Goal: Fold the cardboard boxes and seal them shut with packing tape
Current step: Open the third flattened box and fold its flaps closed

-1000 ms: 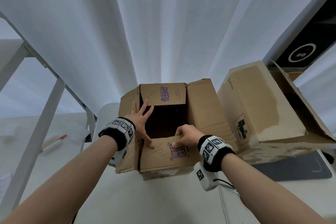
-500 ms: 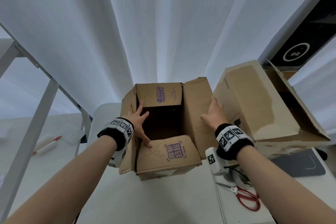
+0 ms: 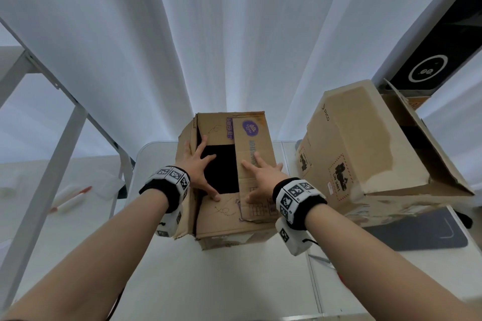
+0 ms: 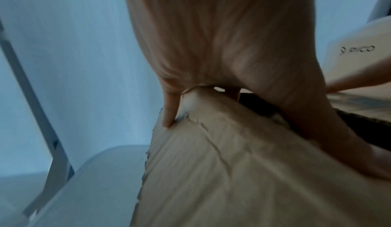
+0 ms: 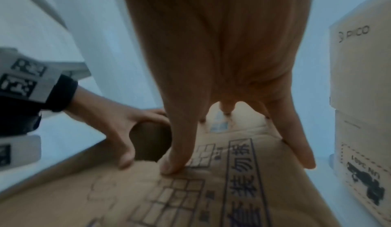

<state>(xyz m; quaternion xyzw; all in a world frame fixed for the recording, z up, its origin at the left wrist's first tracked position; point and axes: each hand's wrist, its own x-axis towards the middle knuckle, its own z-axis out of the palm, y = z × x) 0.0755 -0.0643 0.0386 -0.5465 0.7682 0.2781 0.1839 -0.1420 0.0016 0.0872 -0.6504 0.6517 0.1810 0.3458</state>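
Note:
A small cardboard box (image 3: 224, 224) with purple print stands on the white table (image 3: 208, 281) in front of me. Its right flap (image 3: 251, 143) lies folded over the opening, and my right hand (image 3: 260, 174) presses flat on it with straight fingers (image 5: 175, 155). My left hand (image 3: 199, 167) is spread over the dark opening, with its thumb on the near flap (image 3: 221, 210). The upright left flap (image 4: 211, 155) sits between the little finger and the other fingers. The far flap (image 3: 214, 128) is folded in. No tape is in view.
A larger open cardboard box (image 3: 365, 151) lies tilted just right of the small one, partly on a dark mat (image 3: 417, 232). A white marker with a red tip (image 3: 70, 198) lies on a surface at the left, behind a grey metal frame (image 3: 60, 159). White curtains hang behind.
My right hand left the near flap, took the right flap and folded it down over the opening. My left hand stayed at the left side of the opening.

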